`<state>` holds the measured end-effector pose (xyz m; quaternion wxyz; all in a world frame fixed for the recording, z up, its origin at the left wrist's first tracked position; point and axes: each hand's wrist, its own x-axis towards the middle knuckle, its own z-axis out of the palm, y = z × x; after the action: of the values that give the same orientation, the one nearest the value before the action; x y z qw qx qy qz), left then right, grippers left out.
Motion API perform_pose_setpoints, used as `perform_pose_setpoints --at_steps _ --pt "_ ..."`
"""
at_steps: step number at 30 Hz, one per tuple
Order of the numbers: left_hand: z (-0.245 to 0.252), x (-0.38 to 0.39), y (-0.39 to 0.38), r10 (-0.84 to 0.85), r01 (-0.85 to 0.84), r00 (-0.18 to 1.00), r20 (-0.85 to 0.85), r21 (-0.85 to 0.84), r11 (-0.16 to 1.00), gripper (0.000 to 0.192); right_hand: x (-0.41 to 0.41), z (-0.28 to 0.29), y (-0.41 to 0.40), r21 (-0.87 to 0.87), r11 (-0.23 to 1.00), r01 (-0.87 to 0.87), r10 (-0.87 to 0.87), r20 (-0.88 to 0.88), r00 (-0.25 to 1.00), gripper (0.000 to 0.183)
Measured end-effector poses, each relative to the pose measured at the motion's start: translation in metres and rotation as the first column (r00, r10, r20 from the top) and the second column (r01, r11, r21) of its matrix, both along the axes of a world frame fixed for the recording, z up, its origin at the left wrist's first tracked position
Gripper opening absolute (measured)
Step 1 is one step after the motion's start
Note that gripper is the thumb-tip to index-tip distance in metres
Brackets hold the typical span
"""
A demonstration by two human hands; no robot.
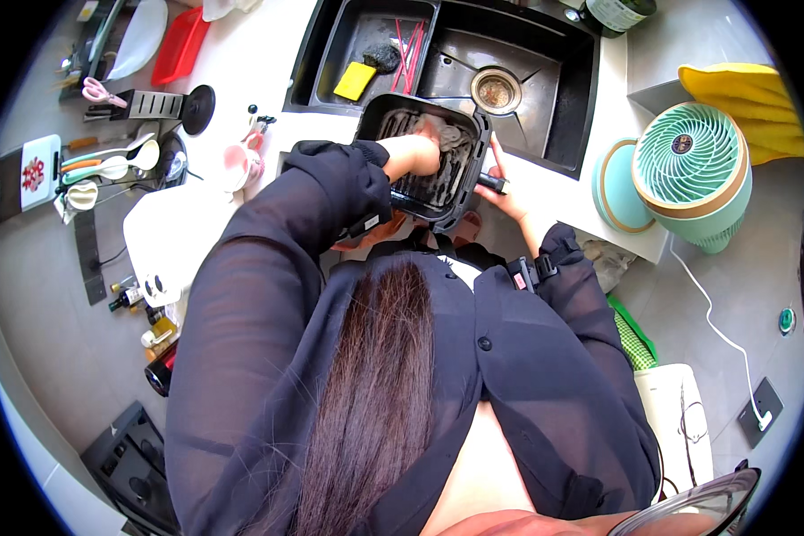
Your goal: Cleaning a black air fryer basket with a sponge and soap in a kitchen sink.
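Observation:
A black air fryer basket with a ribbed bottom is held tilted over the front edge of the black sink. My left hand reaches inside it, fingers closed on a pale, crumpled, wet-looking pad; blur hides its exact kind. Whitish suds lie along the ribs. At the basket's right side, my right hand grips the rim beside the short black handle. Beyond the basket, the sink's left bowl holds a yellow sponge, a dark scouring pad and several thin red sticks.
A mint green fan stands on the right, its white cord running to a wall socket. A pink cup, knife block, red tray and white appliance are on the left. A dark bottle stands behind the sink.

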<state>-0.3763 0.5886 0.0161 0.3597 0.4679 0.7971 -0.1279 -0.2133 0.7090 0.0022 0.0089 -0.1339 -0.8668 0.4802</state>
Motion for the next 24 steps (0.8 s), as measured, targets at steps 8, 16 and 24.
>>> perform_pose_setpoints --at_steps 8,16,24 --pt "-0.015 -0.008 0.018 -0.165 0.039 0.896 0.412 0.298 0.954 0.046 0.001 0.000 0.003 0.017 1.000 0.024 -0.024 0.003 1.000 0.096" --pt "0.024 0.000 0.013 -0.071 0.089 0.821 0.567 -0.005 0.996 0.040 0.001 -0.006 0.002 -0.073 0.997 0.034 -0.030 0.061 0.998 0.097" --pt "0.008 0.006 -0.004 0.197 0.034 0.701 0.686 -0.307 0.951 0.045 0.000 -0.005 0.002 -0.001 0.999 0.045 -0.045 0.055 0.997 0.097"
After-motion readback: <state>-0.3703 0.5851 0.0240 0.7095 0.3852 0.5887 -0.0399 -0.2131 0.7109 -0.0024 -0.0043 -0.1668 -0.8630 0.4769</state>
